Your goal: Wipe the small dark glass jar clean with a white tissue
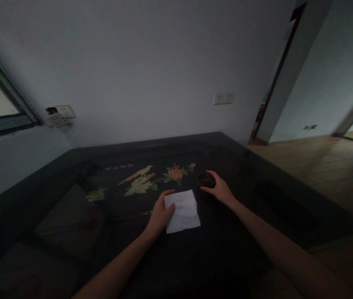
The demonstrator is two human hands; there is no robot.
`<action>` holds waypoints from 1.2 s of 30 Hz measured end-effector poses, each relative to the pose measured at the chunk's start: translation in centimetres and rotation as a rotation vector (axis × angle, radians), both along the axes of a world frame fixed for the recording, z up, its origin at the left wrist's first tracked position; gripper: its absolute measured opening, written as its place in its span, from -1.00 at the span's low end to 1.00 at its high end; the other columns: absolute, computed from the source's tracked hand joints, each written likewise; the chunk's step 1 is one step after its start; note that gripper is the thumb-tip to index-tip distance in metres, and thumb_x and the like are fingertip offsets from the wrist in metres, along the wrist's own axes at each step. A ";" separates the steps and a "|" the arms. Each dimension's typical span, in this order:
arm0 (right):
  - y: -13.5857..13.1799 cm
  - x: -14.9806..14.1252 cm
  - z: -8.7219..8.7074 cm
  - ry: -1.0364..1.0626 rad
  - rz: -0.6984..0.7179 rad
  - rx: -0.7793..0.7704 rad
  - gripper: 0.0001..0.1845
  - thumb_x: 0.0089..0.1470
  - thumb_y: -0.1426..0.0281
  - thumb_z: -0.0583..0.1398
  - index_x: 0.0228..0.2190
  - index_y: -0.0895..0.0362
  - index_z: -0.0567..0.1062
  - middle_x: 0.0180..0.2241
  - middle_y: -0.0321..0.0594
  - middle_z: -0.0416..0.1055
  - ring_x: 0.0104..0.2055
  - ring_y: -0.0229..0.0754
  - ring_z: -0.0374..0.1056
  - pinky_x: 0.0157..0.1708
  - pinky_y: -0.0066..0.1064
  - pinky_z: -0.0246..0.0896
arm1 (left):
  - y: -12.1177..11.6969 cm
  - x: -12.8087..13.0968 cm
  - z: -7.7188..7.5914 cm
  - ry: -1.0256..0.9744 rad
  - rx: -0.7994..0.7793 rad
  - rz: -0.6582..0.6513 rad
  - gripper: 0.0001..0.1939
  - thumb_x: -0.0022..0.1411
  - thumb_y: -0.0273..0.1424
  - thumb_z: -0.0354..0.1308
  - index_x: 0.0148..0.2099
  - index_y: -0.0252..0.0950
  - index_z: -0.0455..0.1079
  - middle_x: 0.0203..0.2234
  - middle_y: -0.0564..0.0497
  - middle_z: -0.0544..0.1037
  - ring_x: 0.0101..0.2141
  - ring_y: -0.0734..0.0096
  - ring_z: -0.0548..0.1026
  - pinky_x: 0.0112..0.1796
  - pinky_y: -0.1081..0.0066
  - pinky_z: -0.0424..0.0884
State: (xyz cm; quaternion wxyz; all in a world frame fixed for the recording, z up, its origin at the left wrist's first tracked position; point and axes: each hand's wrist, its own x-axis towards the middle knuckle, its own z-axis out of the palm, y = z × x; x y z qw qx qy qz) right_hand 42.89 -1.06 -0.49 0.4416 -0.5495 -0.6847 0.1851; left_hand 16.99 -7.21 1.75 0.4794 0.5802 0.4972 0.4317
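My left hand (163,209) is closed on a folded white paper tissue (182,214), its thumb lying over the left edge. Right of the tissue, my right hand (220,189) curls its thumb and fingers around a small, dark, round object (206,180) with a shiny rim. It looks like a small glass bowl or ashtray, but the dim light hides its exact kind. A short gap separates the tissue from the round object. Both are over the dark glossy table (226,245).
A bird and flower picture (140,182) decorates the tabletop ahead of my hands. White wall sockets (223,98) sit on the wall behind the table, with more sockets (60,116) by the window at left. Wooden floor (313,158) lies beyond the table's right edge.
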 end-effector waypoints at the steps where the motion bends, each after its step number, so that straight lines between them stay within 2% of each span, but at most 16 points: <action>1: 0.0 0.0 0.0 0.004 0.002 -0.009 -0.28 -0.21 0.23 0.34 0.02 0.06 0.27 -0.06 -0.11 0.38 -0.03 -0.01 0.33 -0.02 -0.15 0.20 | -0.2 0.1 0.1 0.014 0.011 -0.003 -0.51 0.01 -0.51 0.06 0.06 -0.32 0.21 -0.36 0.00 0.47 -0.38 0.36 0.44 -0.34 0.40 0.37; 4: 0.0 -0.1 -0.1 0.016 0.003 -0.033 -0.30 -0.21 0.23 0.34 0.00 0.05 0.27 -0.09 -0.11 0.40 -0.03 0.00 0.34 -0.02 -0.13 0.18 | -0.7 0.3 0.1 0.068 0.078 -0.024 -0.43 0.02 -0.55 0.02 0.13 -0.28 0.12 -0.36 0.03 0.46 -0.41 0.38 0.42 -0.33 0.40 0.36; 7: 0.0 0.0 -0.1 0.038 0.007 -0.040 -0.30 -0.22 0.23 0.34 -0.01 0.05 0.28 -0.11 -0.12 0.41 -0.05 0.00 0.35 -0.04 -0.13 0.19 | -1.4 0.7 0.2 0.147 0.162 -0.087 -0.53 0.03 -0.58 -0.02 0.04 -0.26 0.25 -0.21 -0.03 0.47 -0.25 0.31 0.43 -0.18 0.35 0.33; 9: 0.0 0.0 -0.1 0.048 0.010 -0.041 -0.28 -0.23 0.22 0.34 0.00 0.05 0.28 -0.11 -0.12 0.40 -0.04 -0.01 0.34 -0.04 -0.14 0.19 | -2.1 1.2 0.5 0.221 0.203 -0.168 -0.62 0.04 -0.59 -0.05 -0.09 -0.26 0.38 -0.15 -0.05 0.47 -0.16 0.27 0.41 -0.09 0.31 0.28; 12: 0.0 0.0 -0.1 0.043 0.019 -0.045 -0.25 -0.22 0.22 0.34 0.03 0.06 0.25 -0.07 -0.10 0.38 -0.01 -0.01 0.32 -0.01 -0.15 0.16 | -3.4 2.3 1.2 0.283 0.209 -0.331 -0.64 0.05 -0.61 -0.08 -0.20 -0.25 0.46 -0.21 -0.03 0.51 -0.15 0.28 0.43 -0.07 0.32 0.27; 14: 0.0 0.0 -0.1 0.046 0.032 -0.051 -0.22 -0.21 0.21 0.33 0.05 0.07 0.23 -0.04 -0.08 0.36 0.01 -0.01 0.30 0.01 -0.14 0.14 | -4.0 3.2 1.5 0.299 0.211 -0.434 -0.59 0.06 -0.61 -0.08 -0.14 -0.22 0.47 -0.19 -0.04 0.51 -0.15 0.30 0.44 -0.08 0.35 0.28; 16: 0.0 0.0 -0.1 0.059 0.051 -0.061 -0.19 -0.21 0.19 0.33 0.07 0.08 0.21 -0.02 -0.07 0.35 0.02 -0.01 0.29 0.03 -0.14 0.12 | -4.0 4.2 1.5 0.303 0.236 -0.481 -0.57 0.07 -0.61 -0.07 -0.07 -0.21 0.45 -0.16 -0.04 0.51 -0.14 0.31 0.44 -0.07 0.35 0.29; 19: 0.2 0.2 0.0 0.103 0.086 -0.097 -0.17 -0.19 0.15 0.32 0.10 0.09 0.19 0.04 -0.04 0.30 0.08 -0.01 0.24 0.09 -0.13 0.06 | -2.9 6.0 0.7 0.343 0.279 -0.482 -0.54 0.04 -0.61 -0.03 -0.02 -0.25 0.42 -0.11 -0.08 0.48 -0.08 0.29 0.42 -0.01 0.32 0.27; 22: 0.4 0.7 0.2 0.196 0.110 -0.169 -0.25 -0.09 0.09 0.24 0.11 0.08 0.20 0.09 -0.03 0.26 0.13 -0.02 0.21 0.12 -0.13 0.03 | -1.4 7.9 -0.5 0.404 0.350 -0.517 -0.51 0.05 -0.60 -0.01 0.07 -0.30 0.33 -0.02 -0.14 0.44 -0.01 0.27 0.38 0.04 0.28 0.25; 26: 0.5 1.6 0.9 0.260 0.081 -0.200 -0.36 -0.01 0.04 0.16 0.03 0.13 0.30 0.03 0.00 0.33 0.11 -0.01 0.23 0.09 -0.12 0.07 | -0.4 9.4 -1.7 0.637 0.595 -0.505 -0.46 0.08 -0.54 0.08 0.15 -0.30 0.22 0.13 -0.20 0.28 0.19 0.11 0.13 0.14 0.07 0.10; 29: 0.4 2.4 1.9 0.264 0.037 -0.115 -0.46 -0.01 0.04 0.16 -0.07 0.13 0.39 -0.02 -0.02 0.38 0.06 -0.01 0.28 0.07 -0.12 0.11 | -0.4 9.3 -1.7 0.813 0.690 -0.402 -0.55 0.14 -0.45 0.09 0.11 -0.28 0.25 0.20 -0.23 0.16 0.23 0.01 0.01 0.15 -0.08 0.03; 31: 0.2 2.9 2.7 0.267 0.014 -0.060 -0.52 0.02 0.06 0.15 -0.12 0.12 0.43 -0.07 -0.05 0.42 0.01 -0.04 0.32 0.02 -0.15 0.17 | -0.6 8.9 -1.3 0.856 0.742 -0.355 -0.58 0.18 -0.38 0.08 0.10 -0.26 0.25 0.23 -0.25 0.09 0.24 0.01 -0.01 0.14 -0.10 0.03; 33: 0.0 3.2 3.2 0.277 -0.009 -0.018 -0.56 0.04 0.08 0.13 -0.16 0.11 0.45 -0.11 -0.07 0.45 -0.05 -0.07 0.36 -0.04 -0.19 0.22 | -0.9 8.5 -0.9 0.859 0.796 -0.375 -0.61 0.21 -0.35 0.06 0.09 -0.24 0.26 0.22 -0.22 0.12 0.23 0.05 0.01 0.15 -0.08 0.03; 36: 0.0 3.4 3.3 0.292 -0.035 -0.004 -0.60 0.05 0.11 0.13 -0.20 0.13 0.47 -0.15 -0.08 0.47 -0.13 -0.08 0.39 -0.13 -0.23 0.28 | -1.3 8.1 -0.5 0.857 0.803 -0.495 -0.60 0.24 -0.35 0.02 0.13 -0.22 0.23 0.20 -0.18 0.17 0.23 0.13 0.05 0.18 0.00 0.01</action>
